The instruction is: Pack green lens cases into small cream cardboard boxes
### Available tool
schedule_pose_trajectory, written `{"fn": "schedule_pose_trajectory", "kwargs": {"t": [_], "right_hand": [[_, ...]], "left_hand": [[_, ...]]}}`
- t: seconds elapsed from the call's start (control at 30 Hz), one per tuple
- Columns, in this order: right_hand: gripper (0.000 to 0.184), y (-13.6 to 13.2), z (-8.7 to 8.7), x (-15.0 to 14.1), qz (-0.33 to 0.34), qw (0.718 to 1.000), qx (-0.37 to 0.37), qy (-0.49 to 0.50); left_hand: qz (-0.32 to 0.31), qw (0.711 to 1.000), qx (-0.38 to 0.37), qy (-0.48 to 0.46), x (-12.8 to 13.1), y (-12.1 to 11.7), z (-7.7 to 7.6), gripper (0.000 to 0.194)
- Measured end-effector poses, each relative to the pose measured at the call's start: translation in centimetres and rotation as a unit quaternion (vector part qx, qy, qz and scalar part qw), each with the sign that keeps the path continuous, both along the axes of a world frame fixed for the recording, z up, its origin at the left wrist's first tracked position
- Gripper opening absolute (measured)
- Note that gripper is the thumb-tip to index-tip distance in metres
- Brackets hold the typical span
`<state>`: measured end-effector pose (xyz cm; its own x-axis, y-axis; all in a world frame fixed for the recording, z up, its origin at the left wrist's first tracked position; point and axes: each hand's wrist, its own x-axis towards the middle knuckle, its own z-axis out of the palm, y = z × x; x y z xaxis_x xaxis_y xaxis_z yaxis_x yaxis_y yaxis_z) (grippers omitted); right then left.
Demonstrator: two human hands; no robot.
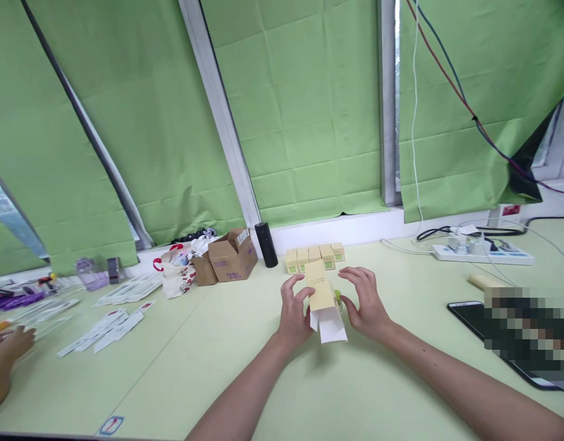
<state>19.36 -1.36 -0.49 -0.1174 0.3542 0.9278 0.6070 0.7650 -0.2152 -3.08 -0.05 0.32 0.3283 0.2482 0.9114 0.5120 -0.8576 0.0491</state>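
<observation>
My left hand (296,311) grips a small pale-yellow carton (322,286) from its left side, thumb and fingers round it. The carton is tilted, and its near end is undone, with white inner flaps (333,329) hanging toward me. To the right of it, my right hand (365,301) has its fingers spread, the thumb close to a green patch (338,298) on the carton's right side. Whether the thumb touches it I cannot tell. Just beyond, similar yellow cartons (314,253) with green labels stand grouped on the table.
A black cylinder (266,245) and an open cardboard box (233,256) stand along the back. On the right lie a power strip (484,254) with cables and a dark phone (468,318). White strips (107,327) lie left, near another person's hand (8,352).
</observation>
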Motion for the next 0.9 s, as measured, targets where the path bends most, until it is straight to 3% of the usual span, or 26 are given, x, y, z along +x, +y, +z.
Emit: {"fn": "schedule_pose_trajectory", "kwargs": {"t": [0.17,0.33,0.53,0.73,0.9], "right_hand": [[0.056,0.2,-0.2,0.0,-0.002,1.000,-0.025,0.014],[0.053,0.2,-0.2,0.1,-0.004,0.999,-0.036,0.012],[0.052,0.0,0.0,0.0,0.005,0.999,-0.033,0.003],[0.055,-0.4,0.0,-0.3,0.031,0.999,-0.031,-0.010],[0.057,-0.5,0.0,-0.3,0.048,0.998,-0.045,-0.005]], "left_hand": [[-0.019,1.000,-0.016,-0.010,0.0,-0.4,0.3,0.057],[-0.099,0.988,-0.098,-0.062,0.5,-1.1,1.4,0.075],[-0.124,0.958,-0.203,-0.162,1.1,-1.2,1.2,0.048],[-0.188,0.901,-0.303,-0.248,1.5,-0.8,0.8,0.058],[-0.205,0.881,-0.322,-0.279,1.5,-0.7,0.6,0.059]]}}
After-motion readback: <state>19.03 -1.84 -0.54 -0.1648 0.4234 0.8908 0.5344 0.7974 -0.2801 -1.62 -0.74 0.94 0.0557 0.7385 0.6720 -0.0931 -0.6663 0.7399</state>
